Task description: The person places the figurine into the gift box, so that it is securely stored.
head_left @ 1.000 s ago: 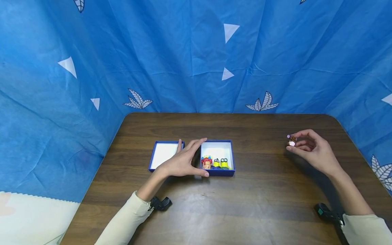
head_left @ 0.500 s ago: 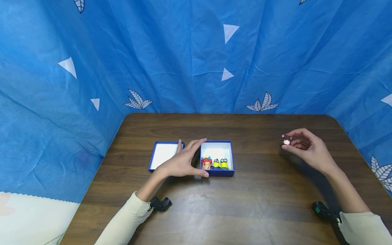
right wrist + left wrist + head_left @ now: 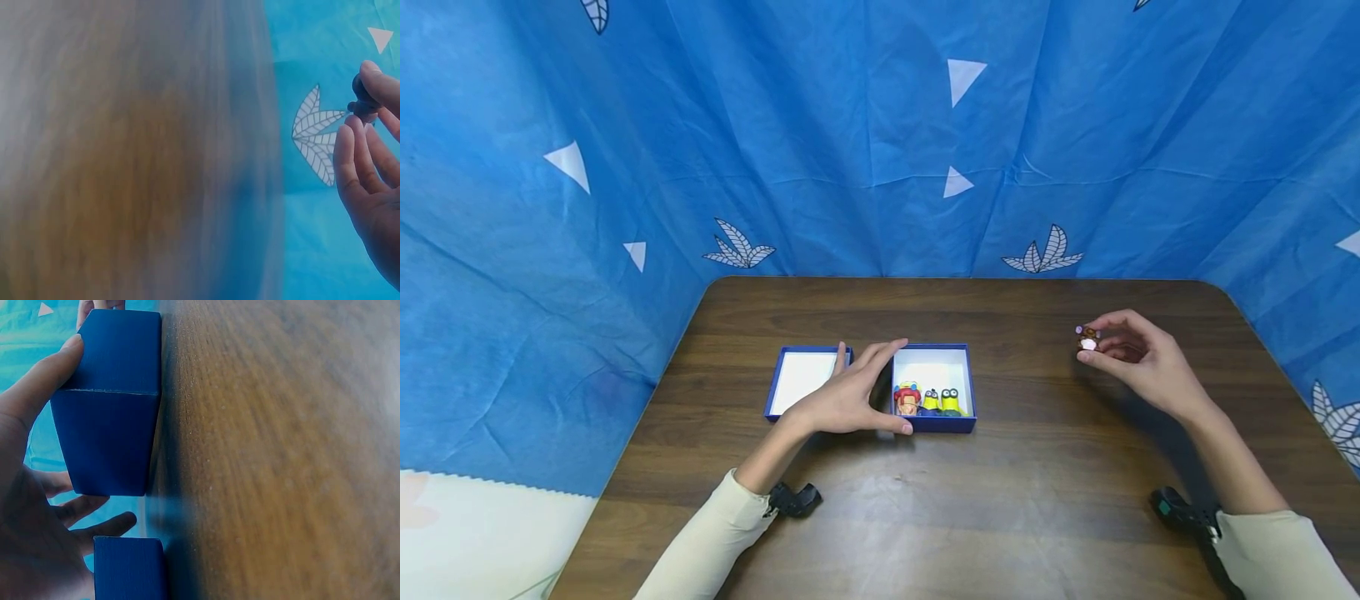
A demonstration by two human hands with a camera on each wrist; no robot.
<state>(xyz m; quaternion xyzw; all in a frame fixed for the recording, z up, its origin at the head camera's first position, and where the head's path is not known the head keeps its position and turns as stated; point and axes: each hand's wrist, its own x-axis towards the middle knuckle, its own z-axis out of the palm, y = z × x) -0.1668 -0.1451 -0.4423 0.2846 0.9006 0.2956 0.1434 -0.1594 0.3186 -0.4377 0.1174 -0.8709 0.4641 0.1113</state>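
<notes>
In the head view my left hand (image 3: 838,404) grips the left end of an open blue box (image 3: 937,424) with a white inside, thumb at its front wall and fingers at the back. Lined up along the front inside the box are a red toy figure (image 3: 907,402) and two yellow ones with big eyes, one on the left (image 3: 931,402) and one on the right (image 3: 951,402). Above the table's right side, my right hand (image 3: 1157,367) pinches a small brown and white toy figure (image 3: 1087,339) between thumb and fingers. The right wrist view shows that figure (image 3: 364,100) dark.
A shallow blue box lid (image 3: 772,388), white inside, lies left of the box, partly behind my left hand. Everything rests on a dark wooden table (image 3: 970,517). Blue patterned cloth (image 3: 865,150) hangs beyond the table's back edge and along its sides.
My right hand has moved left with the brown toy figure, closer to the box. The left hand, box and lid have stayed in place.
</notes>
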